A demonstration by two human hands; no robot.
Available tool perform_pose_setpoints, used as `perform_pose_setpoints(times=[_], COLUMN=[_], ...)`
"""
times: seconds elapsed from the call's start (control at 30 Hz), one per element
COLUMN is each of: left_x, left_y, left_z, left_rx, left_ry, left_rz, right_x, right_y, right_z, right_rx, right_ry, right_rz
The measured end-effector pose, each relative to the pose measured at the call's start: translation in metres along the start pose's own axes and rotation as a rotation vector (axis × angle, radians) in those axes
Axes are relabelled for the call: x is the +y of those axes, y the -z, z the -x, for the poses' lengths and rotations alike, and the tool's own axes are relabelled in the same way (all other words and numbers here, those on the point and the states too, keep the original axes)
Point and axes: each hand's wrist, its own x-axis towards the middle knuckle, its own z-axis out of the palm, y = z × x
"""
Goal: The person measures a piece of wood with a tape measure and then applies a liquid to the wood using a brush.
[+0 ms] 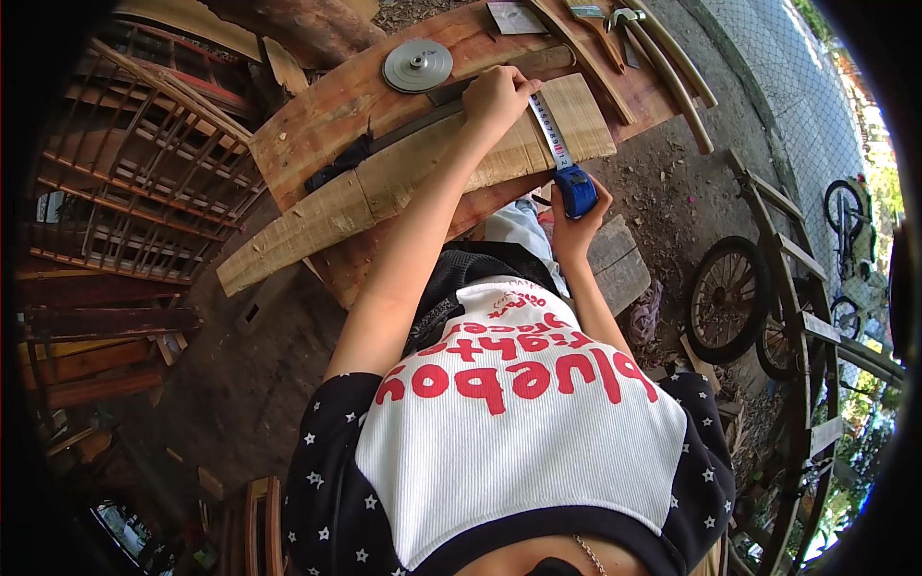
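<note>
A long, slightly curved wooden plank (403,173) lies across the wooden table. My left hand (494,100) is closed at the plank's far edge, pinching the end of the white tape (548,130). The tape runs across the plank's width near its right end. My right hand (583,219) is wrapped round the blue tape measure case (576,191), which sits at the plank's near edge. Beside the plank's far edge lies a dark strip with a black strap (341,161).
On the table (293,125) are a round metal disc (417,65), a paper sheet (516,18), a brush (600,29) and curved wooden strips (663,62). Wooden racks (144,163) stand at left. A wheel (727,300) and a ladder-like frame (802,254) are at right.
</note>
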Motion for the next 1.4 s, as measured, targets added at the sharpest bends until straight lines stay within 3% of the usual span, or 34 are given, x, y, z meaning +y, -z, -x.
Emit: perform_pose_setpoints(times=[0.8,1.4], left_x=[-0.015,-0.013], left_y=[-0.004,-0.001], left_z=[-0.003,-0.005], left_rx=[0.111,0.096], left_ry=[-0.126,-0.053], left_rz=[0.048,0.074], right_x=[0.0,-0.022], right_y=[-0.003,0.005], right_z=[-0.006,-0.019], right_rx=[0.005,0.025], right_ry=[0.007,-0.059], right_rz=[0.031,0.03])
